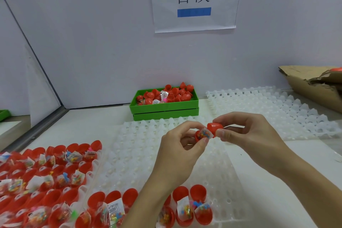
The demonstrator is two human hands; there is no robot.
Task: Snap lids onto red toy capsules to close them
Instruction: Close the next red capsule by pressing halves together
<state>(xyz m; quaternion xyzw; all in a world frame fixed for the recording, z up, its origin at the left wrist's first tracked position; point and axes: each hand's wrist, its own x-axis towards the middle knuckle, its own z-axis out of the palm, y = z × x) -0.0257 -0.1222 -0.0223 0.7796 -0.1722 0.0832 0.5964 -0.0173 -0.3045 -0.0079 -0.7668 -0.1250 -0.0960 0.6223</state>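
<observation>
Nearest, open red capsule halves (200, 207) stuffed with toy packets sit in the white egg-style tray (140, 155). Above it, the left hand (182, 146) pinches a filled capsule base (200, 135) while the right hand (246, 131) presses the red lid (215, 128) against its rim. The clear toy packet (206, 133) pokes out between them and is likely to get caught and block the snap. Farther back, a green bin (164, 106) holds loose halves

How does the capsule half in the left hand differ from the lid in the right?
The capsule half in the left hand holds a clear packet of colourful toy bits; the lid in the right hand shows only a plain outside. The half is mostly hidden by fingers; the lid shows more. Both are red plastic, not yet snapped shut.
</observation>
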